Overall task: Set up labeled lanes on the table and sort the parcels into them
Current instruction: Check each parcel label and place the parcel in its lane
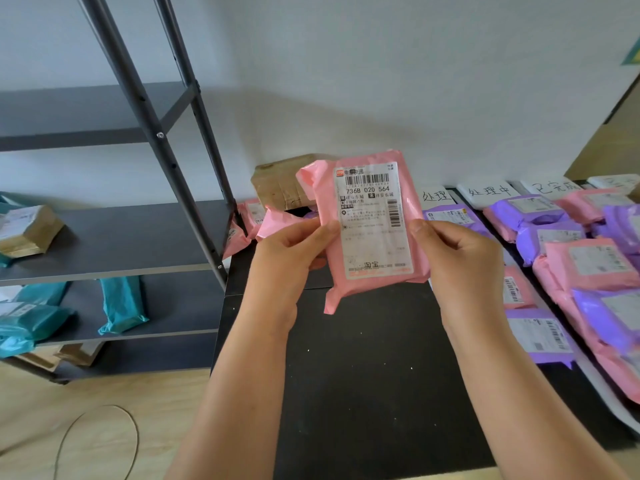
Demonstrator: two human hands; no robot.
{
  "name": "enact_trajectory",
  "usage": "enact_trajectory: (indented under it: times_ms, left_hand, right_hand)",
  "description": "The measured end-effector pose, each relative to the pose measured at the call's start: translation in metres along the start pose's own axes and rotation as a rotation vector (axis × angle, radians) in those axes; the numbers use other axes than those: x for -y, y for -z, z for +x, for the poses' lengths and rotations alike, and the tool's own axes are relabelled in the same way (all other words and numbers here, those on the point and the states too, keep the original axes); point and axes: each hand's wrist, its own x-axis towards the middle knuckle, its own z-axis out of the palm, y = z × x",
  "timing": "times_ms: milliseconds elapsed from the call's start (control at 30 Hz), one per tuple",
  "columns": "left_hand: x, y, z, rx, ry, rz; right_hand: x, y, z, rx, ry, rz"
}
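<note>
Holds a flat pink plastic mailer parcel (374, 216) upright above the black tabletop (363, 375), white shipping label facing the camera. Pinches its left edge with the left hand (294, 247), thumb on the front; grips its right edge with the right hand (460, 251). Behind it, a brown cardboard box (277, 188). To the right, white handwritten label cards (486, 192) heading rows of pink and purple mailers (588, 261) lying on the table.
</note>
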Motion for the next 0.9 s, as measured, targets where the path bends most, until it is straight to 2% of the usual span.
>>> enact_trajectory:
  times_ms: [267, 700, 900]
  left_hand:
    - [0.001, -0.002, 0.002, -0.1, 0.003, -0.053]
    - [0.002, -0.001, 0.005, -0.116, 0.007, -0.063]
    - [0.01, -0.005, 0.007, -0.14, 0.012, -0.027]
  right_hand:
    - [-0.004, -0.002, -0.001, -0.001, 0.022, 0.077]
    - [-0.003, 0.0, 0.0, 0.079, 0.038, 0.091]
    - [-0.01, 0.002, 0.0, 0.106, -0.013, 0.117]
